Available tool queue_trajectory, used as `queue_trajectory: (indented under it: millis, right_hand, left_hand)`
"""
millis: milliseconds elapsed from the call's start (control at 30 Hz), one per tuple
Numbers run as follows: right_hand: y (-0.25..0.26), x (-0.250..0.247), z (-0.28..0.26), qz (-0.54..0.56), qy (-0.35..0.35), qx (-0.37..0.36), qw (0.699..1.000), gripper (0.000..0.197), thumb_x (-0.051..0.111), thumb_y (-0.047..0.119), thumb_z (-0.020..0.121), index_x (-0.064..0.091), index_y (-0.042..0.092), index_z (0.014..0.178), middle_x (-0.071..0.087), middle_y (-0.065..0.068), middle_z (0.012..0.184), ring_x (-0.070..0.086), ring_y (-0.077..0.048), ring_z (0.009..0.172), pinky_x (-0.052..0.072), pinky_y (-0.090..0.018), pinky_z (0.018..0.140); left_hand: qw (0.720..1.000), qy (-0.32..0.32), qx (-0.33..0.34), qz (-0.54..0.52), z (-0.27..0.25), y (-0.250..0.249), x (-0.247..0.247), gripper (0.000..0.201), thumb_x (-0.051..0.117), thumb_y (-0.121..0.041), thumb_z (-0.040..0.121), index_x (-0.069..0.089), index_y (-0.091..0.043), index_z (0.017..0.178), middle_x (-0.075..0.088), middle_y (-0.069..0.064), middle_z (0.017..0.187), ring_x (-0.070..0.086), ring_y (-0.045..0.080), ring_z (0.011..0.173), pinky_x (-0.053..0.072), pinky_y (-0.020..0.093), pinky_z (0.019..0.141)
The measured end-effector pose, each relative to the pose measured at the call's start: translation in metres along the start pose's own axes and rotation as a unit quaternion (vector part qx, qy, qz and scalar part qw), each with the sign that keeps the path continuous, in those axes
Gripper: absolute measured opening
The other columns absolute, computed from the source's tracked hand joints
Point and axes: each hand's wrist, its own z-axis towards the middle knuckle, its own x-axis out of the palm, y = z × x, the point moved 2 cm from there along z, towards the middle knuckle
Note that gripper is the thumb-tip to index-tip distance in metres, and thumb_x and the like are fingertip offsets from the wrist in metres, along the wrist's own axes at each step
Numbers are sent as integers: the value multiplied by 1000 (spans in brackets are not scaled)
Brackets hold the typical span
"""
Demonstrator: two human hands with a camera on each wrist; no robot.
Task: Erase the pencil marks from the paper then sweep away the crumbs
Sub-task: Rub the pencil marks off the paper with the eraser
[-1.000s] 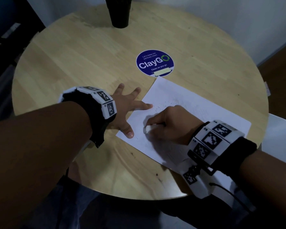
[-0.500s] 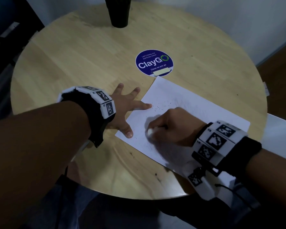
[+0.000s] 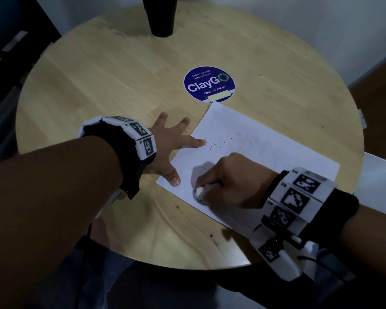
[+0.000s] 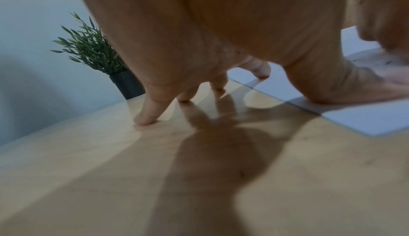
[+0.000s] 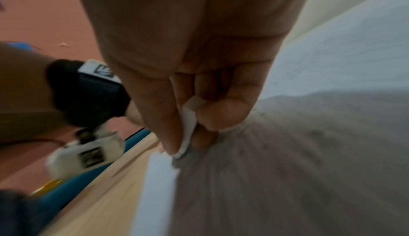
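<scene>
A white sheet of paper (image 3: 254,139) lies slanted on the round wooden table (image 3: 111,81). Faint pencil marks show near its middle and dark eraser crumbs (image 3: 218,143) are scattered by its left edge. My right hand (image 3: 218,186) pinches a white eraser (image 3: 198,192) and presses it on the paper near the near-left edge; the right wrist view shows the eraser (image 5: 188,126) between thumb and fingers. My left hand (image 3: 176,148) lies spread flat, with index finger and thumb on the paper's left edge, the other fingers (image 4: 146,115) on the wood.
A black pot (image 3: 161,16) with a green plant (image 4: 92,49) stands at the table's far edge. A round blue ClayGo sticker (image 3: 208,84) sits just beyond the paper's far corner. A white surface (image 3: 381,175) adjoins the table on the right.
My right hand has slid the eraser toward me along the paper, closer to its near-left edge. The left hand has stayed in place.
</scene>
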Motion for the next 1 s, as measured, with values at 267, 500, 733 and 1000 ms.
queue_trajectory:
  millis: [267, 500, 733, 1000]
  right_hand:
    - [2, 3, -3, -17, -4, -16, 1000, 16, 57, 26, 87, 73, 29, 87, 61, 8, 68, 51, -6, 64, 46, -25, 77]
    - [0, 2, 5, 7, -37, 5, 999, 16, 57, 26, 84, 69, 30, 75, 61, 7, 66, 53, -9, 66, 50, -30, 78]
    - [0, -1, 19, -10, -72, 20, 997, 18, 57, 27, 87, 74, 31, 91, 69, 6, 81, 57, -11, 79, 48, -30, 83]
    - [-12, -11, 24, -28, -105, 56, 993, 21, 57, 27, 87, 74, 27, 99, 72, 2, 91, 56, -12, 79, 44, -24, 79]
  left_hand:
    - [1000, 0, -2, 5, 1, 0, 0, 110, 80, -56, 66, 1, -65, 141, -26, -14, 157, -26, 38, 143, 11, 66, 109]
    - [1000, 5, -3, 1, 1, 0, 0, 111, 80, -56, 66, 0, -65, 141, -26, -14, 157, -26, 38, 143, 11, 66, 109]
    - [1000, 10, -4, 2, 3, 0, 0, 111, 81, -56, 66, -2, -67, 139, -27, -14, 157, -27, 38, 142, 9, 67, 109]
    - [1000, 10, -4, 11, 3, 1, 0, 111, 79, -58, 66, -4, -68, 138, -28, -14, 156, -28, 38, 142, 10, 69, 108]
